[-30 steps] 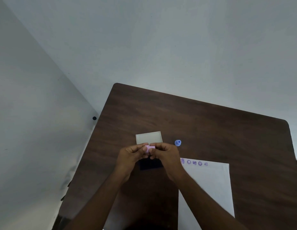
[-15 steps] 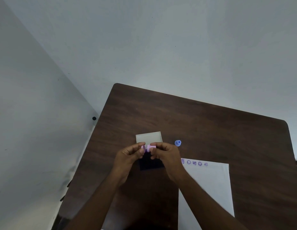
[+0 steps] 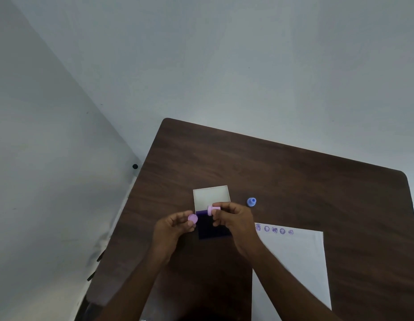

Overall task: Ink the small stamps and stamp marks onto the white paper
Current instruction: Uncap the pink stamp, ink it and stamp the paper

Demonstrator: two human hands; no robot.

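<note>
My right hand (image 3: pixel 235 220) pinches a small pink stamp (image 3: pixel 211 209), held sideways above the open ink pad. My left hand (image 3: pixel 172 229) holds the stamp's round pink cap (image 3: pixel 192 218) between thumb and fingers, a short gap left of the stamp. The dark purple ink pad (image 3: pixel 211 227) lies between my hands, its pale lid (image 3: pixel 210 196) folded back behind it. A blue stamp (image 3: pixel 251 202) stands on the table to the right of the lid. The white paper (image 3: pixel 296 258) lies at the right, with a row of several purple marks (image 3: pixel 274 229) along its top edge.
Everything rests on a dark brown wooden table (image 3: pixel 294 181) set against pale walls. My right forearm crosses the paper's lower left part. A small black dot (image 3: pixel 135 166) sits on the left wall near the table's edge.
My hands have drawn apart: the pink cap has come off the stamp and moved left with my left hand. The stamp stays in my right hand.
</note>
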